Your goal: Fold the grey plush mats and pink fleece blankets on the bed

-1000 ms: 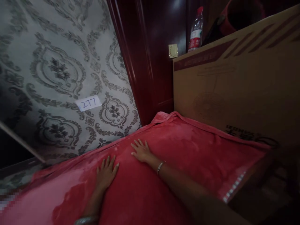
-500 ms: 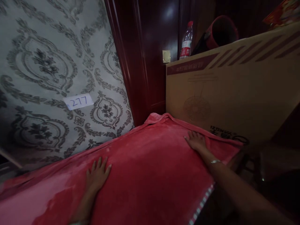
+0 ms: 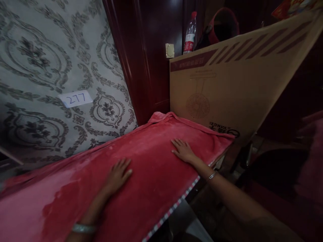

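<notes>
A red plush blanket [image 3: 151,174] with a paler pink patch at its left is spread over a long surface. Its near edge has a checked trim. My left hand [image 3: 117,178] rests palm down on the blanket, slightly blurred, with the fingers spread. Farther right, my right hand [image 3: 183,150] lies flat on the same blanket, its fingers apart. Each wrist wears a bracelet. Along the far side the blanket is rumpled, and its far right corner meets a cardboard box.
The large cardboard box [image 3: 227,90] stands behind the blanket, with a plastic bottle [image 3: 190,33] and a red-rimmed round object [image 3: 224,27] at its top. Patterned wallpaper [image 3: 45,67] carries a paper label [image 3: 75,98] reading 277. A switch plate [image 3: 170,50] sits on dark red panelling. A dark chair-like shape [image 3: 275,171] is at right.
My right hand has slid left across the blanket, away from its far right edge. My left hand has moved a little right, nearer to it. The view has turned slightly right.
</notes>
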`<action>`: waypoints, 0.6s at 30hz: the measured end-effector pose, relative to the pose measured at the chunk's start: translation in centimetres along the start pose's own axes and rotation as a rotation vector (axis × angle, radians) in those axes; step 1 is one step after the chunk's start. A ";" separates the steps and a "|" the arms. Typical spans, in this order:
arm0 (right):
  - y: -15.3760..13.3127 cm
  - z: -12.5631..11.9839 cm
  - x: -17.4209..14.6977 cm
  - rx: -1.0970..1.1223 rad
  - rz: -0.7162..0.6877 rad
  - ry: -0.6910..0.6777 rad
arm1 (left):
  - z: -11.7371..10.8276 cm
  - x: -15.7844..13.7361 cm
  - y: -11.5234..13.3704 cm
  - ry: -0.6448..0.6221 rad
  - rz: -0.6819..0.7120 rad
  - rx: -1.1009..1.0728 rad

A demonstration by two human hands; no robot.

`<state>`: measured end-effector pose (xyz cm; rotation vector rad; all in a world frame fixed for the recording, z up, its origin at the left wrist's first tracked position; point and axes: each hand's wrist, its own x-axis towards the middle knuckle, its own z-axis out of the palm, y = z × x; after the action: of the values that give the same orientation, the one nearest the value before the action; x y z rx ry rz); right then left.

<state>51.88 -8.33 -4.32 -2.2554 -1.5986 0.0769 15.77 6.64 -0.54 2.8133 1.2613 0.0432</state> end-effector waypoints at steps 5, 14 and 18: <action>1.8 1.0 -0.8 0.101 0.061 0.168 | 2.0 -4.9 2.6 0.040 0.206 0.006; 2.5 1.3 -1.0 0.162 0.016 0.334 | 3.9 -5.6 1.1 0.292 0.302 -0.056; 2.4 1.5 -1.3 0.164 0.012 0.359 | 3.5 -6.1 1.6 0.436 0.373 -0.125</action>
<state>53.21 -9.80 -6.75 -2.0171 -1.3386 -0.1783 13.07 0.87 -3.97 2.9762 0.7228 0.7560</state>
